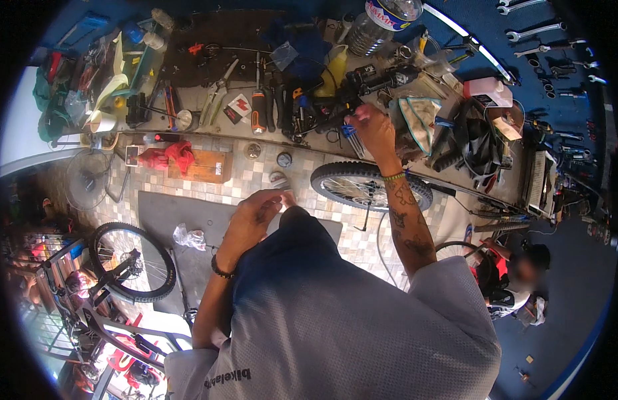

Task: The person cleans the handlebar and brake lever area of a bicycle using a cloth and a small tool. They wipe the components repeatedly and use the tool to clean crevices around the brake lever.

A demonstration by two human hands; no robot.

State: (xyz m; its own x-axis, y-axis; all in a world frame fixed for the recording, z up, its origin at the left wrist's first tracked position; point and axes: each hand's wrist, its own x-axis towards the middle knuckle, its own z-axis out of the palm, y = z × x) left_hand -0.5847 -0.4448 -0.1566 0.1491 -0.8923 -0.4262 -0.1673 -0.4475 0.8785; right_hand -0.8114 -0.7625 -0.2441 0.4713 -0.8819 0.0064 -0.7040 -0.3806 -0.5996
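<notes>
My right hand reaches over the cluttered workbench, its fingers curled together. A blue-handled tool shows right beside its fingers. I cannot make out whether that tool or something smaller is in the grip. Low in front of my body, by my dark-clad knee, is my left hand. Its fingers stretch loosely to the right, and I see nothing in them. Left of the right hand on the bench lie an orange-and-black screwdriver, a cutter with long pale handles and black tools. A folded cloth lies to its right.
Below the bench edge a bicycle wheel stands near my right forearm. Another wheel is at the left. A wooden box with red cloth sits under the bench. Wrenches hang at the right; a person crouches at lower right.
</notes>
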